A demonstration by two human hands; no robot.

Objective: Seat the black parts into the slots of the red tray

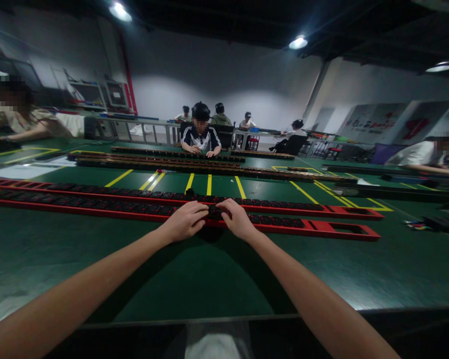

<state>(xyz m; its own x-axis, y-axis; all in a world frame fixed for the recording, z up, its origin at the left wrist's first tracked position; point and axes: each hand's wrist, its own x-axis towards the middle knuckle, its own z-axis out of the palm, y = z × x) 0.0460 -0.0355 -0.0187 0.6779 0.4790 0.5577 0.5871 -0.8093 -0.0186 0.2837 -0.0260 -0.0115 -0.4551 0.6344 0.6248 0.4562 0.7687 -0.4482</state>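
Observation:
Two long red rails run side by side across the table, the near rail in front of the far rail. Square black pieces fill most of each. At the near rail, my left hand and my right hand face each other over a black piece. Both hands are closed, with curled fingertips on its two sides. Fingers partly hide this piece, so how firmly it is seated cannot be made out. A small black part stands up by the far rail, just beyond my left hand.
Long dark strips lie across the green table, past yellow tape lines. A cable bundle is at right. A person sits opposite; others sit at both sides and farther back. White sheets lie at left.

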